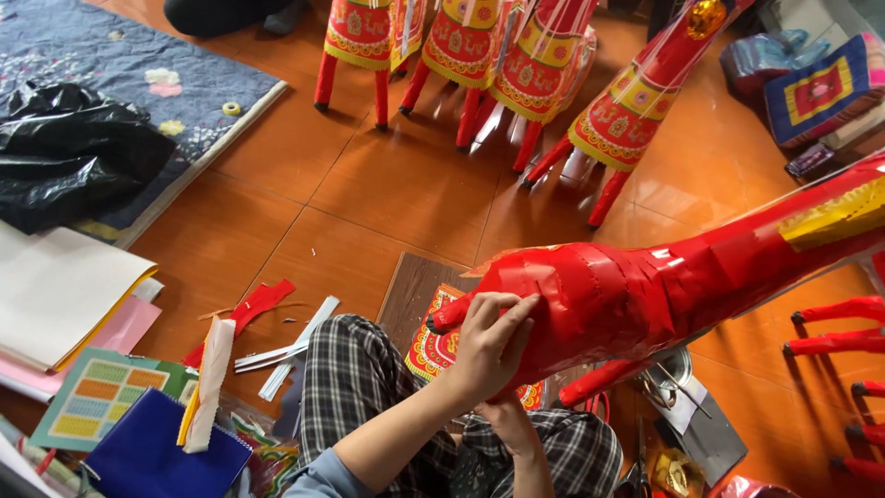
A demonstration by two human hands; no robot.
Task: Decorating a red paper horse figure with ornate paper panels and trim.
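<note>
Left hand (489, 346) presses the red paper horse's head (562, 295); right hand (507, 420) (mostly hidden) seemingly supports underneath.

Black plastic bag (69, 152) on rug, upper left; no labels, signs, screens.

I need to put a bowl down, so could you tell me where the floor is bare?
Bare orange tiles lie between the grey rug, the standing red paper horses and the wooden board. It is crowded around the knees: paper sheets, strips, scissors.
</note>
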